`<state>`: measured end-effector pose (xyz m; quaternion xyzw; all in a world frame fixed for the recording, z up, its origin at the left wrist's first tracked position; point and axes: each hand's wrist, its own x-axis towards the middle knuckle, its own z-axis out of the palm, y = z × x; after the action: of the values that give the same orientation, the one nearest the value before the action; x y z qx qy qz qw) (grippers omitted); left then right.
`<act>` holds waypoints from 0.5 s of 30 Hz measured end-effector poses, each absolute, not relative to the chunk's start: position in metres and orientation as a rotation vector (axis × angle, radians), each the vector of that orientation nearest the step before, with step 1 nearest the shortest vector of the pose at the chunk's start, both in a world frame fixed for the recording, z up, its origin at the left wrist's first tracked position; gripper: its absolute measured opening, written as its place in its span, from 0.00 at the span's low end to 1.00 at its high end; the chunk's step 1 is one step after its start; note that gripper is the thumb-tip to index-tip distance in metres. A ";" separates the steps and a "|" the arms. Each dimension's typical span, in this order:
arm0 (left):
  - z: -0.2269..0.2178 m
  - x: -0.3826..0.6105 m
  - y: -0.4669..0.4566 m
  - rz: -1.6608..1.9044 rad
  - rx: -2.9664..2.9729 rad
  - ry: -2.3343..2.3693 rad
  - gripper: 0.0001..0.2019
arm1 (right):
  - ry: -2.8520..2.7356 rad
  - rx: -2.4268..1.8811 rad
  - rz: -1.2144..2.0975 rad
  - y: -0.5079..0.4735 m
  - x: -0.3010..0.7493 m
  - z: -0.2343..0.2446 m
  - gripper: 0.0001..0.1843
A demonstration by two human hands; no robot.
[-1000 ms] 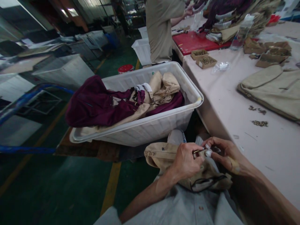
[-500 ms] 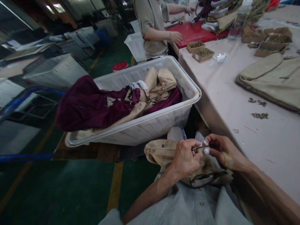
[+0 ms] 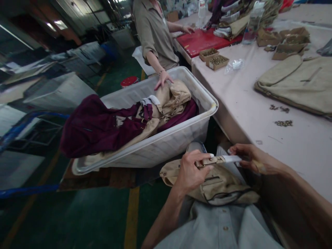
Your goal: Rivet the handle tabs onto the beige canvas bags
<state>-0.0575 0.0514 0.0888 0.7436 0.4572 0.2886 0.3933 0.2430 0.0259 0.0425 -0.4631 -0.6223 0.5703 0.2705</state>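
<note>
A khaki bag (image 3: 220,188) rests on my lap, its dark-edged opening facing me. My left hand (image 3: 193,171) is closed around a tan strap (image 3: 209,160) with a metal buckle, held above the bag. White wrapping covers the strap's right-hand end (image 3: 230,158), and my right hand (image 3: 250,159) pinches it there. The strap is stretched between my two hands. White tape covers some of my fingertips.
A white plastic tub (image 3: 155,145) holding maroon bags (image 3: 95,128) and tan bags stands ahead on a cart. To the right, the table (image 3: 233,90) carries small metal parts (image 3: 283,123), boxes of studs (image 3: 217,62) and a khaki bag (image 3: 298,83). A co-worker (image 3: 155,38) reaches into the tub.
My hands have moved apart, exposing the strap's white-wrapped end between them. The co-worker has lowered a hand from the table side onto the tan bag in the tub.
</note>
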 end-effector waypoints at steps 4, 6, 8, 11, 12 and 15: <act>0.084 -0.068 0.056 0.937 2.026 1.225 0.07 | -1.692 -1.265 1.513 0.029 0.238 0.034 0.19; 0.083 -0.073 0.059 1.079 2.011 1.328 0.08 | -1.784 -1.315 1.453 0.029 0.239 0.030 0.22; 0.082 -0.078 0.060 1.219 1.941 1.492 0.10 | -1.896 -1.380 1.385 0.029 0.242 0.026 0.24; 0.078 -0.087 0.062 1.386 1.698 1.750 0.16 | -1.968 -1.404 1.400 0.027 0.246 0.020 0.20; 0.076 -0.091 0.062 1.426 1.603 1.814 0.18 | -1.959 -1.406 1.408 0.027 0.246 0.018 0.17; 0.069 -0.107 0.065 1.436 1.442 1.927 0.22 | -1.867 -1.441 1.349 0.027 0.244 0.015 0.08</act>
<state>-0.1072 0.0649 0.0689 0.5072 0.6776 0.5052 0.1685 0.2444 0.0271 0.0152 -0.5183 -0.6717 0.4855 0.2108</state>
